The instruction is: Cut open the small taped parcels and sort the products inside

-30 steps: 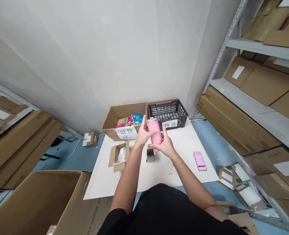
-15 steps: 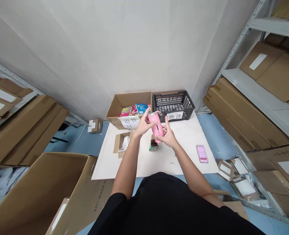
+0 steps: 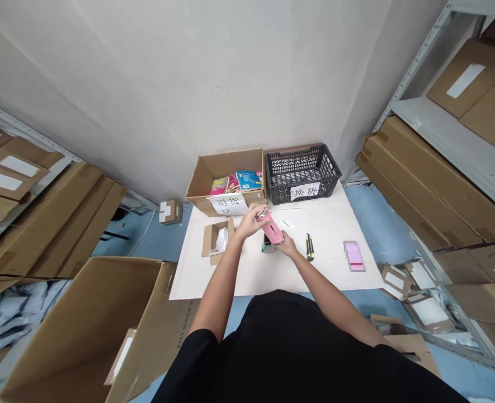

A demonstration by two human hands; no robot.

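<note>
A pink bottle (image 3: 273, 229) with a silver cap is held tilted over the white table (image 3: 326, 263), cap end up and to the left. My left hand (image 3: 252, 219) is closed round its cap end. My right hand (image 3: 288, 245) grips its lower end. Just under the bottle stands a small open carton (image 3: 267, 246), partly hidden by it. A utility knife (image 3: 310, 247) lies on the table to the right of my right hand.
A cardboard box (image 3: 213, 168) with books and a paper label and a black plastic crate (image 3: 302, 170) stand at the table's far edge. A small open box (image 3: 216, 239) sits left, a pink item (image 3: 353, 256) right. Shelves of cartons flank both sides; a large open carton (image 3: 83, 324) is near left.
Both hands have lowered the pink bottle toward the table and tilted it more. The utility knife, hidden before, now shows beside my right hand. The camera has tipped downward.
</note>
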